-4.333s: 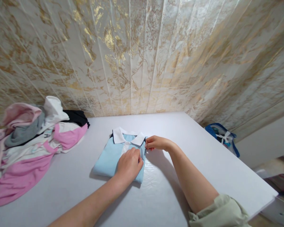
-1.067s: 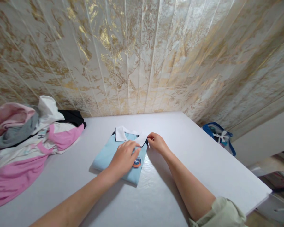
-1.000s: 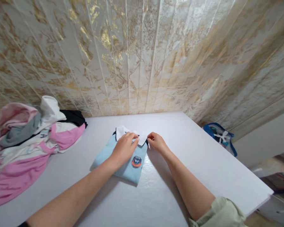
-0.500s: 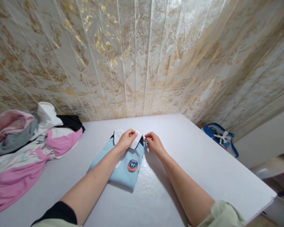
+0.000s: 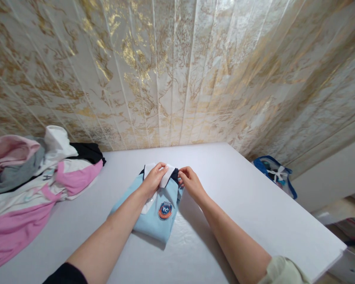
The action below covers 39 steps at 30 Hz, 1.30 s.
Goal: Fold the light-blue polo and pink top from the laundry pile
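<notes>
A folded light-blue polo shirt (image 5: 154,219) with a white collar (image 5: 165,178) and an orange-and-blue badge (image 5: 164,210) lies on the white table (image 5: 239,205). My left hand (image 5: 152,182) rests on the collar's middle, its fingers pinched on the white collar flap. My right hand (image 5: 188,180) is curled at the collar's right end, fingertips closed on the dark edge of the shirt's shoulder. Both forearms reach in from the bottom of the view.
A heap of pink, white, grey and black clothes (image 5: 32,177) covers the table's left end. A blue bag (image 5: 273,173) sits on the floor beyond the right edge. A gold-veined panelled wall (image 5: 177,71) rises right behind the table.
My left hand slid from the shirt's front up onto the collar and pinched it, uncovering the badge. My right hand stayed at the collar's right end. The shirt shifted slightly.
</notes>
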Motion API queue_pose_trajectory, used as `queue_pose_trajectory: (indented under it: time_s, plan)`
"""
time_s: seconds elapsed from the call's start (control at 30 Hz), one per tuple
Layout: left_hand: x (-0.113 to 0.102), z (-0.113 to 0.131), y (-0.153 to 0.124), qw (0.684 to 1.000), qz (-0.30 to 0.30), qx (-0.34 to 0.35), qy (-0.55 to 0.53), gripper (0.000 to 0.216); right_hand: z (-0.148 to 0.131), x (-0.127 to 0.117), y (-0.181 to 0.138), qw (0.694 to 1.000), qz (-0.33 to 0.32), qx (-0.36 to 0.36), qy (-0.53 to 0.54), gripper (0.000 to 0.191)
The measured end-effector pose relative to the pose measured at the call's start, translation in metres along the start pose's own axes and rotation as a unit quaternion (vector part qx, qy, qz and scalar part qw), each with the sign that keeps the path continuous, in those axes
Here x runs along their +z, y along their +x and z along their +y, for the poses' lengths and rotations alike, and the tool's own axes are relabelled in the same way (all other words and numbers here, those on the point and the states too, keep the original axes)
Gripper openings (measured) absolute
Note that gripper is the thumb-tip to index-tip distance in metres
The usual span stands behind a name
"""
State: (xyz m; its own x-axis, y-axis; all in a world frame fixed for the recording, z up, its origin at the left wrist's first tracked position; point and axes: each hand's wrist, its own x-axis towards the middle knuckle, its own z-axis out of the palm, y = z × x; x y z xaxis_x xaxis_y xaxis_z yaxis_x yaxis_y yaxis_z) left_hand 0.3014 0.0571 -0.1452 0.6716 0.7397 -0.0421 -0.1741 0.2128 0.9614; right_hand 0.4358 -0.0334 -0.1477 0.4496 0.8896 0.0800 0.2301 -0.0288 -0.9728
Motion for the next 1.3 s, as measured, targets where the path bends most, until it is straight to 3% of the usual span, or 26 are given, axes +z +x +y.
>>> queue_pose_trajectory:
  time_s: [0.23,0.47,0.6,0.73,0.87,1.0,1.13,1.3]
  plan:
    - [-0.001,-0.004,0.002,1.0,0.0,0.008,0.017,0.037,0.012,0.001,0.002,0.998,-0.027,0.02,-0.062,0.01]
    - [-0.001,-0.007,0.002,1.0,0.007,0.015,0.016,0.035,-0.001,-0.003,-0.003,0.991,-0.059,0.072,-0.093,0.013]
    - [-0.001,-0.007,0.002,0.999,-0.006,0.015,0.04,0.036,-0.004,-0.003,-0.003,0.995,-0.042,0.057,-0.076,0.011]
    - [0.003,-0.005,-0.001,0.998,-0.002,0.023,0.057,0.035,0.002,-0.007,0.001,0.987,-0.018,0.016,-0.157,0.018]
    - [0.008,-0.001,-0.005,0.996,0.008,0.034,0.081,0.035,0.006,-0.013,0.004,0.98,-0.031,0.052,-0.189,0.018]
    - [0.01,0.002,-0.008,0.996,0.004,0.027,0.086,0.035,0.005,-0.013,0.003,0.994,-0.011,0.047,-0.095,0.004]
    - [0.011,0.002,-0.008,0.995,-0.011,0.032,0.098,0.033,0.001,-0.012,0.003,0.999,0.005,0.034,0.012,0.01]
    - [0.012,-0.003,-0.006,0.992,-0.053,0.032,0.114,0.036,-0.003,-0.02,0.005,0.99,0.014,0.114,0.087,0.012]
